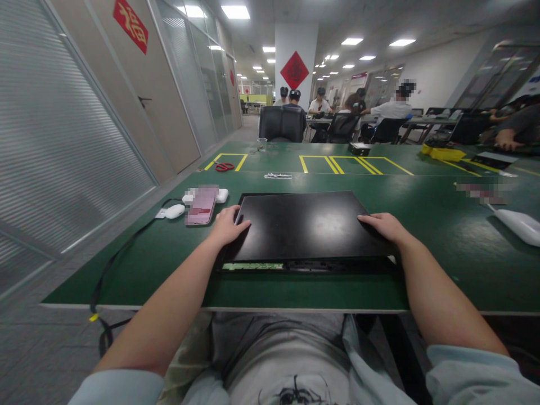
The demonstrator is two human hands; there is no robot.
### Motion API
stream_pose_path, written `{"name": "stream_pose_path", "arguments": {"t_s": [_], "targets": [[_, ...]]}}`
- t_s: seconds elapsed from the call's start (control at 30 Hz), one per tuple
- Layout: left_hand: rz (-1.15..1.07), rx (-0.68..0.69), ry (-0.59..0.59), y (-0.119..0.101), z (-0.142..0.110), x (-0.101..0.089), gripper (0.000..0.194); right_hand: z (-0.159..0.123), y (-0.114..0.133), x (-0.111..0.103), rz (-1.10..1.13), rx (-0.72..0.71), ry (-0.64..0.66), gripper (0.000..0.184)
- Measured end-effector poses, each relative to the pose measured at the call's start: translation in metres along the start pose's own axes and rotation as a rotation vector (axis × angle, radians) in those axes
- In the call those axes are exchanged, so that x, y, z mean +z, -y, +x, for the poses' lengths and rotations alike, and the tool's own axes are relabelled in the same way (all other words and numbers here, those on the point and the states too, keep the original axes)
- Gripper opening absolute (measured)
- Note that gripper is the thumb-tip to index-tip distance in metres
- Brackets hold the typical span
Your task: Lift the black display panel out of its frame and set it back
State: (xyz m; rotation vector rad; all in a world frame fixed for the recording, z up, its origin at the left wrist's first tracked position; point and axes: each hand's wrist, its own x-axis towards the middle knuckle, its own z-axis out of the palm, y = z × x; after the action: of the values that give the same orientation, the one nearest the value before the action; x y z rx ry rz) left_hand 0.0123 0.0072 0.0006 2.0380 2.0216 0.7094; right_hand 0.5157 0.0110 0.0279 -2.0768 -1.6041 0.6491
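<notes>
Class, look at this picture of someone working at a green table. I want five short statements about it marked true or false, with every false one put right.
1. The left hand and right hand touch opposite sides of the black panel. True.
2. The scissors lie on top of the panel. False: they lie on the table, beyond it to the left.
3. A green strip shows just below the panel's near edge. True.
4. The phone is in the right hand. False: it lies on the table, near the left hand.
5. Yellow tape marks the table's far part. True.
</notes>
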Motion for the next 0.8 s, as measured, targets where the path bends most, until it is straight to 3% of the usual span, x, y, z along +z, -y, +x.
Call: {"name": "stream_pose_path", "arguments": {"t_s": [0.6, 0.8], "targets": [[-0.002, 0.003, 0.018, -0.005, -0.001, -0.004, 0.058, -0.006, 0.009, 0.000, -0.022, 0.029, -0.026, 0.041], [-0.011, 0.007, 0.030, -0.006, -0.002, -0.006, 0.058, -0.003, 0.006, 0.001, -0.046, 0.055, -0.181, 0.042]]}}
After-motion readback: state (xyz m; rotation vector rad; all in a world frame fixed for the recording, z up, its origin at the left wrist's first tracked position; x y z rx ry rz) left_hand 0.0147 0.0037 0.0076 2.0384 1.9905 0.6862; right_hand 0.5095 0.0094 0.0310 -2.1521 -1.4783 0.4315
